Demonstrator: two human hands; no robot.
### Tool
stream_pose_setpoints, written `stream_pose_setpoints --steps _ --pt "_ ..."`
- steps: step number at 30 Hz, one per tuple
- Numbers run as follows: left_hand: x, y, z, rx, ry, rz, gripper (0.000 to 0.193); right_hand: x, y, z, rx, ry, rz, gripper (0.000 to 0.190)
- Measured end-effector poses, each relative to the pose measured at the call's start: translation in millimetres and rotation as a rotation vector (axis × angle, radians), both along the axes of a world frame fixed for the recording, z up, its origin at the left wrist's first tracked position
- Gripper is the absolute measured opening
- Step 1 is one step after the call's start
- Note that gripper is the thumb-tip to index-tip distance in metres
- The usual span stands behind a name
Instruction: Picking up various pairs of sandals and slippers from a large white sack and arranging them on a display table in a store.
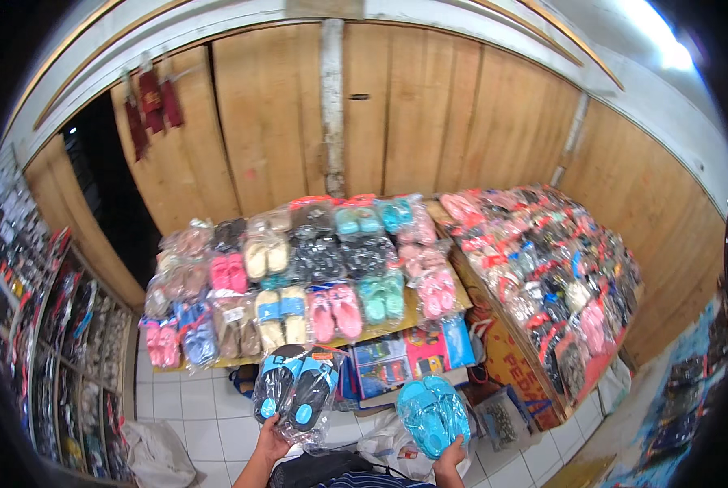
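Observation:
My left hand (pixel 272 440) grips the lower end of a clear plastic bag that holds a pair of black and blue slide sandals (pixel 297 384). At the right, my right hand (pixel 451 456) is closed on a bagged pair of turquoise slide sandals (pixel 434 415). Both pairs are held up in front of me, apart from each other. Beyond them is a low yellow-topped table (pixel 412 317) with rows of plastic-wrapped footwear, among them pink clogs (pixel 334 314), mint green clogs (pixel 381 299) and cream slides with blue straps (pixel 280 314).
A wooden display bin (pixel 504 323) heaped with bagged footwear stands at the right. Packed shelves (pixel 50 348) line the left side. On the tiled floor lie a pale sack (pixel 156 454) and a white plastic bag (pixel 376 442). Printed packs (pixel 382 366) sit below the table's edge.

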State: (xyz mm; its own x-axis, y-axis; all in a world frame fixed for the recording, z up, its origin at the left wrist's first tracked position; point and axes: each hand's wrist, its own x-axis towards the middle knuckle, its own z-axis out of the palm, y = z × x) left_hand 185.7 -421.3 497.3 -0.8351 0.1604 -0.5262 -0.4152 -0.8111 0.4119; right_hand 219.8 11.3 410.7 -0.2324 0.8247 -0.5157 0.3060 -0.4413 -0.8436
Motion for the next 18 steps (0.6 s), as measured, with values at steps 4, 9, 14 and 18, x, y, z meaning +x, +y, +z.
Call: stream_pose_setpoints --steps 4,9,14,18 --pt "15.2 -40.1 22.1 0.03 0.022 0.138 0.054 -43.3 -52.4 42.2 -0.054 -0.042 0.1 0.065" --pt "27.2 -106.3 18.2 0.051 0.059 0.255 0.054 -73.4 -119.7 36.5 -0.098 0.1 0.233 0.06" --pt "25.3 -190.4 21.6 0.033 0.09 0.327 0.054 -101.1 -206.2 22.1 -0.132 0.139 0.316 0.058" --pt "18.3 -268.0 21.7 -0.026 0.133 0.31 0.058 -128.1 -289.5 38.8 -0.226 0.192 0.345 0.059"
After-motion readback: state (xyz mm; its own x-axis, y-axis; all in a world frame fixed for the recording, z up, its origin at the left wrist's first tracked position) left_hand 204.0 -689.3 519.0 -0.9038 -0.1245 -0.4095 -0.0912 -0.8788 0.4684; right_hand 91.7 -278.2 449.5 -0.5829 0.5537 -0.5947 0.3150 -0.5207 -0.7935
